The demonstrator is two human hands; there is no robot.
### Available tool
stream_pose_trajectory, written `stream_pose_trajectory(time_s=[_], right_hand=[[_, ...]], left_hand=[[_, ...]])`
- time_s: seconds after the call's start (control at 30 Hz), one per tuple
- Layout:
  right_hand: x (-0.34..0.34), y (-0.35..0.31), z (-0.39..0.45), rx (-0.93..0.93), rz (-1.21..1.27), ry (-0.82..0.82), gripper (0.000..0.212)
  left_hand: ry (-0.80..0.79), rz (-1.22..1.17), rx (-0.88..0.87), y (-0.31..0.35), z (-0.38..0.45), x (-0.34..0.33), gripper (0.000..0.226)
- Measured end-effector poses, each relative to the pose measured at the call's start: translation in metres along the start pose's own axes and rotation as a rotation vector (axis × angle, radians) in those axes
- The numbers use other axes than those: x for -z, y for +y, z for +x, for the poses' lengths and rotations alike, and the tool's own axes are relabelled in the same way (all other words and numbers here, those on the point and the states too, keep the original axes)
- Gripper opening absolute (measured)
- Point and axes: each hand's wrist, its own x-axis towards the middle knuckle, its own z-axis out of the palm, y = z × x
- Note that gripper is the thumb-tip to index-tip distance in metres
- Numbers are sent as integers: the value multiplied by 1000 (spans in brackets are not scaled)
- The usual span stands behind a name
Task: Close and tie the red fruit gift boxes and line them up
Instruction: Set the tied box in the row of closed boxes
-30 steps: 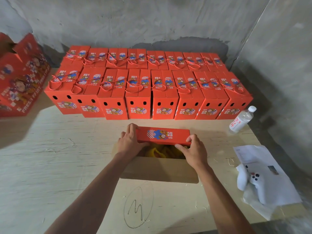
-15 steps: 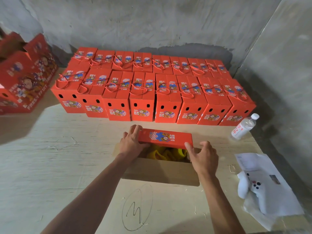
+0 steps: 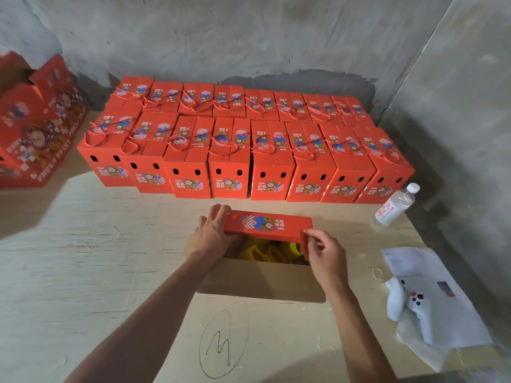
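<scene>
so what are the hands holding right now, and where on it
Both hold the open box's red top flap: the left hand grips its left end, the right hand pinches the small side tab at its right end.

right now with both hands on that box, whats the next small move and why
Probably fold the small red side flap, pinched by the right hand, inward. The far lid flap is already down under the left hand, but yellow netting still shows through the gap.

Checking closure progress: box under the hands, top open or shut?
Open. The far red flap is only partly folded over, yellow netting shows inside, and the near flap lies outward.
</scene>
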Motion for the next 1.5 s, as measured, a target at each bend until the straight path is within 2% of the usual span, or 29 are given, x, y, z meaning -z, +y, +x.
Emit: stream_pose_trajectory(time_s=[0.1, 0.17, 0.43, 0.57, 0.67, 0.73, 0.8, 0.87, 0.9, 0.97, 1.1, 1.27, 1.4, 1.5], right_hand=[[-15, 10, -10, 226, -281, 15, 21], [-20, 12, -15, 295, -376, -1, 19], [-28, 17, -23, 307, -454, 90, 19], [-27, 19, -22, 315, -424, 96, 19], [-27, 18, -22, 322, -406, 96, 19], [-27, 18, -22, 330, -395, 107, 19], [-27, 19, -22, 339, -385, 120, 18], [-28, 19, -21, 335, -384, 117, 18], [-28, 19, -21, 331, -382, 112, 18], [-28, 21, -21, 328, -375, 107, 19], [-28, 23, -20, 328, -375, 98, 20], [-27, 21, -20, 328, -364, 105, 19], [-24, 17, -20, 294, -356, 67, 20], [-22, 10, -16, 225, -450, 3, 39]], left_hand=[[9, -3, -11, -2, 0, -2, 63], [17, 5, -17, -3, 0, -3, 64], [17, -1, -16, -2, -4, -1, 67], [-16, 44, -49, -15, -5, 4, 80], [99, 16, 110, -38, -19, 11, 92], [174, -99, 279, -52, -35, 14, 99], [142, -412, 401, -58, -48, 19, 112], [149, -741, 427, -57, -55, 25, 116], [193, -790, 403, -56, -57, 28, 104], [287, -713, 309, -47, -61, 31, 71], [332, -433, 12, -27, -59, 30, 46], [192, -133, -255, -22, -60, 12, 46], [122, -109, -259, -31, -63, 7, 50], [78, -103, -249, -32, -63, 10, 57]])
